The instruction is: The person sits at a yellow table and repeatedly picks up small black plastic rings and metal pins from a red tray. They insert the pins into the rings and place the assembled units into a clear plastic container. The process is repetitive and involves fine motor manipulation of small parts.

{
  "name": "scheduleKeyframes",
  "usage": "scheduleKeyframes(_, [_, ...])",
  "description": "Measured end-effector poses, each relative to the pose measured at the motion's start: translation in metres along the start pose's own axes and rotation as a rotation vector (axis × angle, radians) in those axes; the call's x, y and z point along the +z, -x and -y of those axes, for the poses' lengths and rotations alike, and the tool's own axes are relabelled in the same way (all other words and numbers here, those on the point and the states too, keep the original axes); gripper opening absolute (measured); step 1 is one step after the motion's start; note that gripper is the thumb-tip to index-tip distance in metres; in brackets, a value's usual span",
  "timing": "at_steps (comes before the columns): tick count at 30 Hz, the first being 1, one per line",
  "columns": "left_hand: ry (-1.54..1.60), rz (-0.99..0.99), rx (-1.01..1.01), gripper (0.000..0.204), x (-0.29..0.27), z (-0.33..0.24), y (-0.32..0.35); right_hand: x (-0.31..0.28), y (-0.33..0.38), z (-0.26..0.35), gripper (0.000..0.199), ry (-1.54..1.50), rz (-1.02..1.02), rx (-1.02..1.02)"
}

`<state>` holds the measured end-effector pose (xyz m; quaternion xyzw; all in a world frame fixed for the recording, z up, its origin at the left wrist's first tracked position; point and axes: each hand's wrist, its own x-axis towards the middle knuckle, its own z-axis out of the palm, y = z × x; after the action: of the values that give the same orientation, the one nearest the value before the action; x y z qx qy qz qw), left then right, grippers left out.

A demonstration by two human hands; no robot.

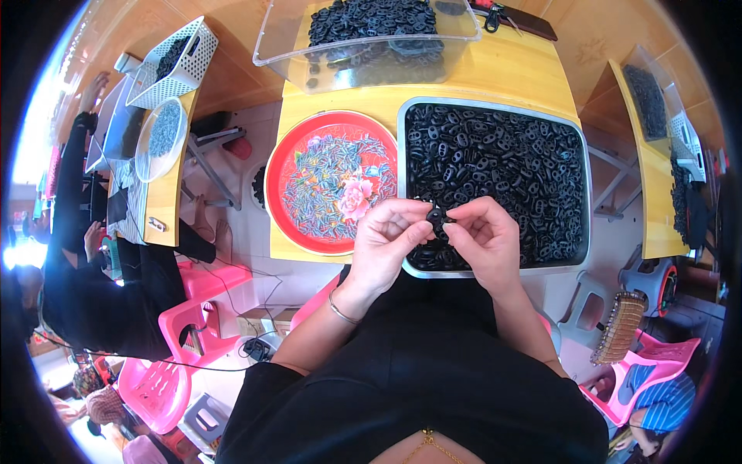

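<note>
In front of me, both hands hold a small black plastic piece [438, 218] with holes between their fingertips. My left hand [388, 238] pinches its left side with thumb and forefinger, and a metal bangle circles that wrist. From the right, my right hand [490, 241] pinches the same piece. Beneath the hands lies a metal tray [585, 185] filled with similar black pieces, many showing two holes. To the left of it, a round red tray [277, 197] with a flower print holds many tiny thin metallic pieces, possibly springs.
The trays rest on a yellow wooden table [510, 69]. At its far side stands a clear plastic bin [371, 76] with more black pieces. Left, another person [108, 286] in black sits by a table with a white basket [189, 73]. Pink chairs [154, 390] stand behind.
</note>
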<state>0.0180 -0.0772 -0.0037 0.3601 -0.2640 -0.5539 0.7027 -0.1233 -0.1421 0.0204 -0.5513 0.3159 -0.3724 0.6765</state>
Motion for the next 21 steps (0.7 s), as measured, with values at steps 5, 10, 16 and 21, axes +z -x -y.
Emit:
scheduleKeyframes(5, [-0.025, 0.012, -0.007, 0.02, 0.0023, -0.0019, 0.0006, 0.0005, -0.0016, 0.0019, 0.015, -0.044, 0.017, 0.026])
scheduleKeyframes(10, [-0.02, 0.008, -0.013, 0.02, 0.0021, -0.0024, 0.0004, -0.0008, -0.0021, 0.002, 0.016, -0.038, 0.022, 0.059])
scheduleKeyframes(16, [-0.042, 0.018, -0.033, 0.019, 0.0001, -0.0037, 0.0014, -0.0018, -0.003, 0.002, 0.014, -0.051, 0.044, 0.074])
scheduleKeyframes(21, [-0.086, 0.032, -0.06, 0.018, -0.0001, -0.0089, 0.0021, -0.0019, -0.0033, 0.0033, 0.013, -0.079, 0.062, 0.08])
